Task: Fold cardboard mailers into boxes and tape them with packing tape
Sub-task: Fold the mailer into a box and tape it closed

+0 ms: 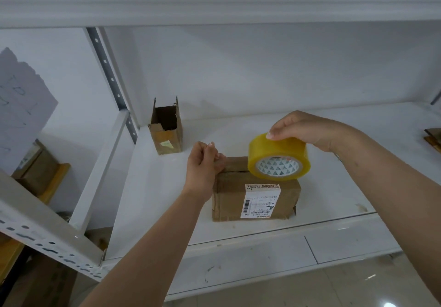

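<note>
Currently gripping tape roll [278, 157] from above in my right hand [307, 130], over box [255, 194] on shelf [167, 211]; my left hand [202, 163] curling, pinching box's top-left edge.

Label [261, 200] on box [255, 194]: print too small to read. Box top: partly hidden behind tape roll [278, 156] and left hand [202, 166]. Brown stack [433, 138] at right: cut off by frame edge. Paper sheet [22, 113] at left: cut off, markings faint, illegible. Cartons [39, 173] lower left: partly hidden by shelf rail [47, 232].
</note>
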Motion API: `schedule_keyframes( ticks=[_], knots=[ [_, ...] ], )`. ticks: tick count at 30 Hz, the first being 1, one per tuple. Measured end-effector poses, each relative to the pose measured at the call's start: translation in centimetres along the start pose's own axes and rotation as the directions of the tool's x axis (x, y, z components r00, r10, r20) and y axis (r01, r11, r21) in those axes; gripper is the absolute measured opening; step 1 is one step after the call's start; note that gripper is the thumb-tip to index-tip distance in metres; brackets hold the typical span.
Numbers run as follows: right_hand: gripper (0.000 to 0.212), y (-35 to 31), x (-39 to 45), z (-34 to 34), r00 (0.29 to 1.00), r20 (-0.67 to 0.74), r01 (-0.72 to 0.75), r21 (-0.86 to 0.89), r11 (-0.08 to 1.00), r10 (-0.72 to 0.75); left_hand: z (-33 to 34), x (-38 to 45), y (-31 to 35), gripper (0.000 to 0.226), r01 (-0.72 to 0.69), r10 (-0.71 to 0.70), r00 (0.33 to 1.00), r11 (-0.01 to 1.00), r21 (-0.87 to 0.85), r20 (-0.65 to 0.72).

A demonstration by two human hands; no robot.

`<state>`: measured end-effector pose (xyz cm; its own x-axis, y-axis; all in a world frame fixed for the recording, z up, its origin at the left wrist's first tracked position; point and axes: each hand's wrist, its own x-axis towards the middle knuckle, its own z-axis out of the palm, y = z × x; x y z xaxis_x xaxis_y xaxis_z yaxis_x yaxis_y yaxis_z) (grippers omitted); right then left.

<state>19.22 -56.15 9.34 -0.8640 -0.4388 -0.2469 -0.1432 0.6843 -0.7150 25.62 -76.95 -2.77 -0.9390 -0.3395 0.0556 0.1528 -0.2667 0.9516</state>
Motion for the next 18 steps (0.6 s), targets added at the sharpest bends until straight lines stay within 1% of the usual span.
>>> schedule_keyframes(
  ticks=[2, 6, 9, 10, 12, 15, 18],
  knots=[
    [0.02, 0.5, 0.3, 0.6, 0.999, 0.031, -0.021, -0.046, 0.999, 0.022, -0.3, 0.0, 0.2, 0.027, -0.017, 0.018, 1.0, 1.0, 0.025, -0.023],
    [0.033, 0.1, 1.0, 1.1, 1.0, 0.015, -0.014, -0.09, 0.996, 0.016, -1.5, 0.1, 0.8, 0.026, -0.113, 0.131, 0.989, 0.968, 0.226, -0.07],
    [0.048, -0.5, 1.7, 1.6, 1.0, 0.003, 0.007, -0.215, 0.977, -0.006, -3.3, 0.3, 0.8, 0.024, -0.103, 0.154, 0.98, 0.934, 0.342, -0.128],
    [0.051, -0.6, 1.9, 1.9, 1.0, 0.003, 0.016, -0.265, 0.964, -0.016, -3.8, 0.2, 0.6, 0.024, -0.08, 0.139, 0.98, 0.93, 0.36, -0.142],
    [0.05, -0.9, 2.1, 2.4, 0.999, 0.008, 0.032, -0.323, 0.946, -0.032, -4.4, -0.3, -0.2, 0.024, -0.005, 0.066, 0.986, 0.929, 0.37, -0.154],
    [0.044, -1.0, 2.2, 2.5, 0.999, 0.006, 0.048, -0.333, 0.942, -0.048, -4.4, -1.2, -1.7, 0.026, 0.11, -0.053, 0.981, 0.943, 0.313, -0.186],
    [0.039, -0.9, 2.1, 2.7, 0.997, -0.018, 0.061, -0.314, 0.947, -0.07, -4.3, -1.5, -2.9, 0.026, 0.138, -0.087, 0.976, 0.957, 0.255, -0.202]
  ],
)
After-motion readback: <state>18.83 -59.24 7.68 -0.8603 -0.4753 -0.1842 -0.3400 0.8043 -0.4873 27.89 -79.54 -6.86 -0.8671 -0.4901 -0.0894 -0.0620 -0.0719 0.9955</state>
